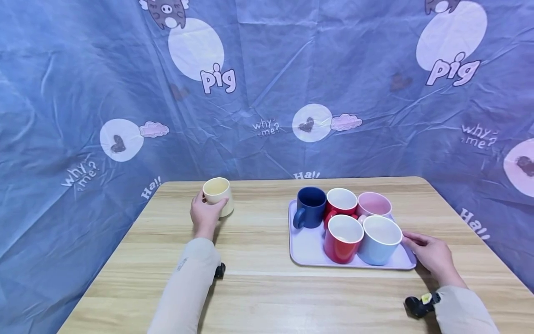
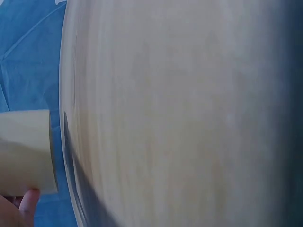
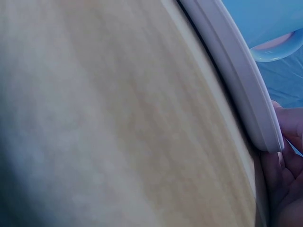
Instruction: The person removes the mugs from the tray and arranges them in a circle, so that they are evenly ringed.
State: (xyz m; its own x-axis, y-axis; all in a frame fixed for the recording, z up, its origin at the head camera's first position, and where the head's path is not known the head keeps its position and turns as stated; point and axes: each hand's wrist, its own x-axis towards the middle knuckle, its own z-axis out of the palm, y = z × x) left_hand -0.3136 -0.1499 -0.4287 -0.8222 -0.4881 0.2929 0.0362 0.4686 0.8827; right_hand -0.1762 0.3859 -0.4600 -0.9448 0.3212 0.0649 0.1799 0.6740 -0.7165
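Observation:
At the left of the table my left hand (image 1: 205, 214) grips a cream mug (image 1: 225, 204), thumb on its near side. In the left wrist view blue cloth shows between the base of that mug (image 2: 26, 156) and the table, so it appears raised. On the right my right hand (image 1: 435, 256) holds the edge of a lilac tray (image 1: 306, 248), thumb and fingers about the rim. A light blue mug (image 1: 379, 246) stands right beside that hand. Also on the tray are a front red mug (image 1: 342, 246), a dark blue mug (image 1: 310, 213), a rear red mug (image 1: 333, 209) and a pink mug (image 1: 384, 209).
A light wooden table (image 1: 258, 287) carries everything. Behind it hangs a blue printed cloth (image 1: 267, 83), which also runs along both sides. The tray's mugs crowd together, with bare tray surface at the front left.

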